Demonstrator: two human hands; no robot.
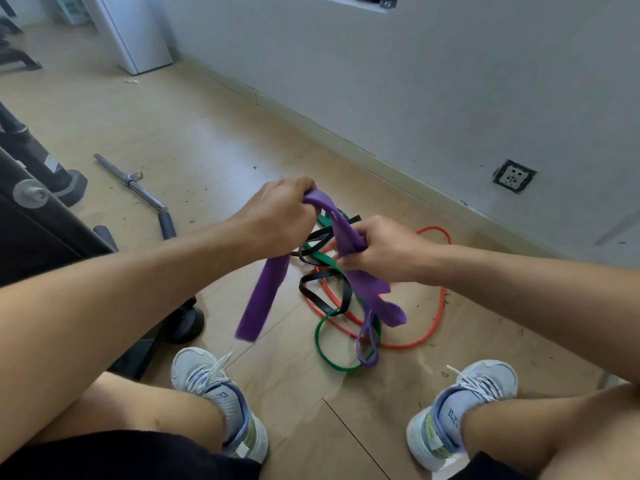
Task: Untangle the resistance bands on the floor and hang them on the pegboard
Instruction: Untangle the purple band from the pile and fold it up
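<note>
A wide purple resistance band [263, 299] is lifted above the wooden floor. My left hand [277, 216] grips its upper fold, and one end hangs down to the left. My right hand [381, 247] grips the same band a little lower and to the right, and the rest trails down into the pile. Below my hands lies a tangle of a green band [323, 355], a thin black band [317, 301] and a red band [438, 320], which loops widest on the right. The pegboard is out of view.
My two feet in pale sneakers [214, 386] stand on either side of the pile. A chrome bar with a grip [138, 187] lies on the floor at the left, near black gym equipment [45, 209]. A grey wall with a socket [514, 175] runs behind.
</note>
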